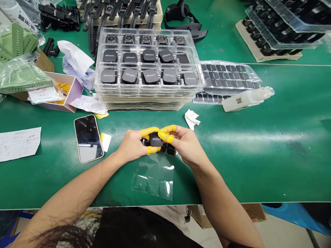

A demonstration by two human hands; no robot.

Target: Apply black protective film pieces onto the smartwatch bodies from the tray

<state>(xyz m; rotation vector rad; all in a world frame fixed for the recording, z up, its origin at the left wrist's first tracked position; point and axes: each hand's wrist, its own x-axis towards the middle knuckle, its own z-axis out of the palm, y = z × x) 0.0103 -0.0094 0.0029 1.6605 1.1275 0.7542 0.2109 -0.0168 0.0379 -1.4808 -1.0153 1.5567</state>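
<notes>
Both of my hands meet at the middle of the green bench, wearing yellow rubber finger cots. My left hand (pixel 131 146) and my right hand (pixel 183 146) pinch a small black square module (pixel 156 139) with a white logo on its face. More black square pieces (pixel 170 150) lie partly hidden under my fingers, and I cannot tell how many there are. Just below my hands, a clear plastic sheet with square pockets (pixel 153 179) lies flat on the bench.
A stack of clear trays (pixel 148 100) holding black modules stands ahead. A phone (pixel 88 138) and papers lie to the left, with a cloth scrap (pixel 192 119) and a plastic bottle (pixel 244 100) to the right. Black watch straps lie beyond.
</notes>
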